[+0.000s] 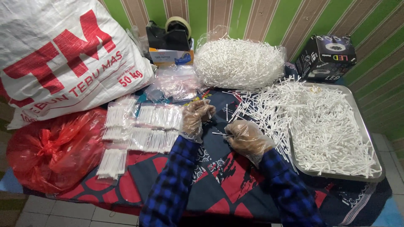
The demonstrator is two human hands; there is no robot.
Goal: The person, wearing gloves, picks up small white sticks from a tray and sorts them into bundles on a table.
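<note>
Hands gloved, mid-frame: left hand (196, 117) closed on white sticks (207, 105); right hand (245, 136) pinching single stick (218, 133). Risk: slick gloves, bundle slips, scatters into loose pile beside steel tray (370, 138) right of frame.

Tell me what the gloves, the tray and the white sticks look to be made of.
Gloves on the left hand and right hand: thin clear plastic film, crinkled and glossy. Tray: probably steel or aluminium, with a dull silvery sheen. White sticks: matte, thin and uniform; paper or plastic, hard to tell.
</note>
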